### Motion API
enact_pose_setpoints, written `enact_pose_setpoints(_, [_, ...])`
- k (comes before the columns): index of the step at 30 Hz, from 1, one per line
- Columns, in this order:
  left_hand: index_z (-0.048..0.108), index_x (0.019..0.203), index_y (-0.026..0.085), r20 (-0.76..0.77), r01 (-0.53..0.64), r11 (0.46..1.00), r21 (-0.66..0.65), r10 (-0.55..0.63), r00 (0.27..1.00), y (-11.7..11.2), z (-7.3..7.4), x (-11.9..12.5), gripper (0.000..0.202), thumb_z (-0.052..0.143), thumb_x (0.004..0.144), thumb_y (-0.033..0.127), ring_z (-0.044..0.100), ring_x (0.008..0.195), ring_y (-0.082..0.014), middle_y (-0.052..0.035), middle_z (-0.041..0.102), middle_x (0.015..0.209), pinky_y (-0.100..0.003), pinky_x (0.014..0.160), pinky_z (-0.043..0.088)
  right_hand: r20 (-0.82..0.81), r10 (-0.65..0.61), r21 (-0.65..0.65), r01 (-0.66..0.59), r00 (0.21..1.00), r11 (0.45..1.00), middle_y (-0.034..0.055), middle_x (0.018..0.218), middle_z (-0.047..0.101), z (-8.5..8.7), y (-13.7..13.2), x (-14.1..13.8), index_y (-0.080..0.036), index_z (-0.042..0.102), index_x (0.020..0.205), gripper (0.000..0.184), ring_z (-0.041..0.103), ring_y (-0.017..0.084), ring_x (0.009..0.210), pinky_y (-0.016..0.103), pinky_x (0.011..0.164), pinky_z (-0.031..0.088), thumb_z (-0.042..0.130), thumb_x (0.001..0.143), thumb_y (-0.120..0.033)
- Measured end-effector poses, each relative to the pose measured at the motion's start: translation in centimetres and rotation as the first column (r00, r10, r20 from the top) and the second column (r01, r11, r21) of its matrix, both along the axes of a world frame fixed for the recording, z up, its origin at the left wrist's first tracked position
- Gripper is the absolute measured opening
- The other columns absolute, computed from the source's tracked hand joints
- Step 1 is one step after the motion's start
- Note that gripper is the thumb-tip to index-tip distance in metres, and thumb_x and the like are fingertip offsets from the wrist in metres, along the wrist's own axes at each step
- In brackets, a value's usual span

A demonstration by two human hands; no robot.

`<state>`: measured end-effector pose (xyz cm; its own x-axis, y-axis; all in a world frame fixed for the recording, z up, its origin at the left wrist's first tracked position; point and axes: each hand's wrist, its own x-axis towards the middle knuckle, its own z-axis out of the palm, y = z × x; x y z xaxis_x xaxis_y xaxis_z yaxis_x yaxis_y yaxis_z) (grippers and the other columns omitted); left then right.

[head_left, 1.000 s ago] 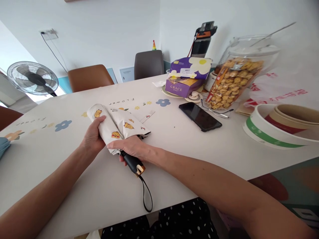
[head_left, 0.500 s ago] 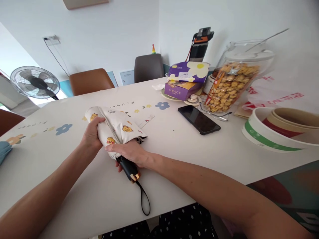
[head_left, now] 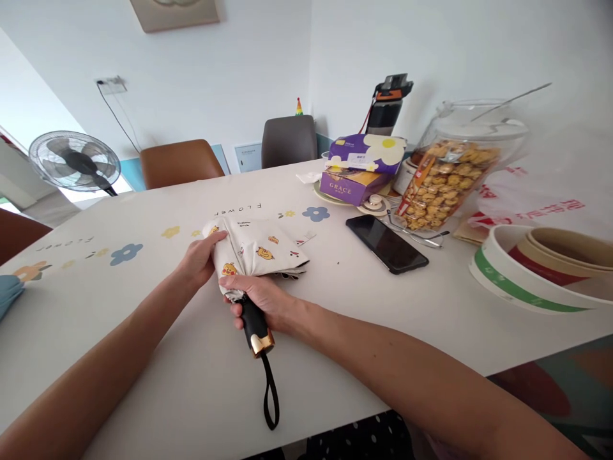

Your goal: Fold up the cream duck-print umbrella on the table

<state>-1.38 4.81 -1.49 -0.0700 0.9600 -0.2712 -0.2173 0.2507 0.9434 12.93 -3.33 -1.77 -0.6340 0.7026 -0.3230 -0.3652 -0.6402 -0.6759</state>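
Observation:
A folded white umbrella printed with small yellow cartoon figures lies on the white table. My left hand is closed round the far end of its fabric. My right hand grips the near end of the bundle, just above the black handle with its gold band. A black wrist strap trails from the handle toward me.
A black phone lies right of the umbrella. Behind it sit a purple box, a clear snack jar and stacked paper bowls. Chairs and a standing fan are beyond the far edge.
The umbrella has turned, so its handle points more straight toward me. My left hand has slid along the fabric, gathering it tighter. The view has tilted up slightly.

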Motion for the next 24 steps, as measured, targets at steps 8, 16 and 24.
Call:
enact_pose_setpoints(8, [0.063, 0.089, 0.024, -0.537, 0.045, 0.860, 0.508, 0.275, 0.797, -1.3, 3.5, 0.6, 0.022, 0.064, 0.067, 0.019, 0.055, 0.102, -0.0188, -0.0028, 0.062, 0.104, -0.030, 0.091, 0.041, -0.028, 0.009, -0.040, -0.010, 1.000, 0.999, -0.0018, 0.068, 0.051, -0.8, 0.4, -0.2, -0.016, 0.050, 0.081, 0.030, 0.046, 0.006, 0.046, 0.023, 0.042, 0.050, 0.071, 0.068, -0.032])
enact_pose_setpoints(16, [0.064, 0.102, 0.028, -0.938, 0.846, 0.534, -0.006, -0.295, 0.180, 1.3, 3.3, 8.6, 0.042, 0.051, 0.065, 0.012, 0.051, 0.107, -0.0237, -0.0015, 0.061, 0.114, -0.036, 0.093, 0.035, -0.012, 0.012, -0.037, -0.012, 1.000, 0.999, -0.0024, 0.065, 0.050, -0.4, 0.5, -0.1, -0.017, 0.048, 0.082, 0.024, 0.048, 0.008, 0.046, 0.025, 0.043, 0.051, 0.068, 0.071, -0.025])
enact_pose_setpoints(24, [0.061, 0.087, 0.022, -0.974, 0.884, 0.408, -0.226, -0.102, -0.202, 2.5, 2.4, 10.4, 0.020, 0.048, 0.073, 0.027, 0.052, 0.090, -0.0222, -0.0051, 0.060, 0.097, -0.031, 0.071, 0.038, -0.045, 0.020, -0.043, -0.022, 0.999, 0.999, -0.0011, 0.063, 0.050, -0.8, 0.7, -0.3, -0.014, 0.048, 0.074, 0.010, 0.048, 0.008, 0.046, 0.028, 0.041, 0.051, 0.058, 0.073, -0.016])
